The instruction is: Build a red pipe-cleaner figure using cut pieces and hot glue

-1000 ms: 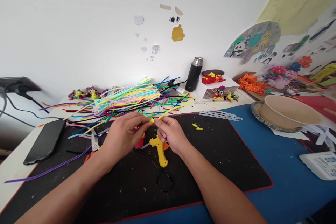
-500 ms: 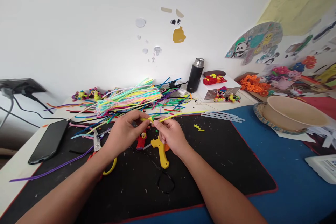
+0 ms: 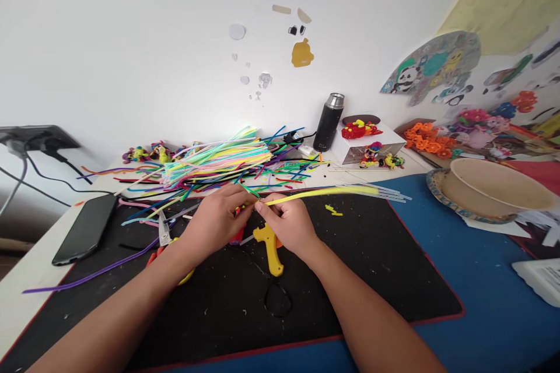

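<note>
Between thumb and fingers, my right hand (image 3: 291, 218) pinches a yellow pipe cleaner (image 3: 324, 191) whose long free end reaches out to the right. My left hand (image 3: 221, 213) is closed right beside it, fingertips meeting the same pipe cleaner's near end. A small red and yellow piece shows partly under the left fingers; its shape is mostly hidden. Below the hands lies a yellow glue gun (image 3: 270, 249) on the black mat (image 3: 371, 280). Scissors (image 3: 164, 233) with red and yellow handles lie partly behind my left forearm.
A heap of coloured pipe cleaners (image 3: 219, 160) lies along the wall. Clear glue sticks (image 3: 394, 193) rest at the mat's far edge. A black flask (image 3: 329, 122), a white box (image 3: 371, 148), a large bowl (image 3: 494, 192) and a phone (image 3: 85, 230) stand or lie around.
The yellow pipe cleaner's free end has swung slightly and now looks broader over the glue sticks. Both hands stay together, the left turned a little more over the small piece. The view has shifted slightly.
</note>
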Motion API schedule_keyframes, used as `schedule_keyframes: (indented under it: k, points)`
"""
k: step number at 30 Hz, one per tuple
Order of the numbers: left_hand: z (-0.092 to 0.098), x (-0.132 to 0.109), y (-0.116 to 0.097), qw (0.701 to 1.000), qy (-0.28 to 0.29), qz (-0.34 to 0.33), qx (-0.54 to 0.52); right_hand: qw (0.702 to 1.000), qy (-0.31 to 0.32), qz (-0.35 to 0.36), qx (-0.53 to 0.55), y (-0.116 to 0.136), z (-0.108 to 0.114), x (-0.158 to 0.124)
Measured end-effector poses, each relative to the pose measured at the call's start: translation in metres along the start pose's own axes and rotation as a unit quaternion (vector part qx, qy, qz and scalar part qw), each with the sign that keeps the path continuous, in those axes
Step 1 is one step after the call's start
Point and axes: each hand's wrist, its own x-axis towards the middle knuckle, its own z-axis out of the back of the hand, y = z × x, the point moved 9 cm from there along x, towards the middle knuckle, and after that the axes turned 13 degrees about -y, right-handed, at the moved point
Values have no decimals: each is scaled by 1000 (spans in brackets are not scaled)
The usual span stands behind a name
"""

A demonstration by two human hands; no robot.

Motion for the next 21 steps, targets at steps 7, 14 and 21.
schedule_keyframes:
  k: [7,14,21]
  points:
    - [-6,-2,-6,997,59,-34,-37,997,23,49,-58,13,4,2]
    - [-7,0,-4,993,93,-1,-67,997,37,27,-54,13,6,3]
    - [-5,0,-7,988,120,-5,-99,998,36,12,-59,6,6,2]
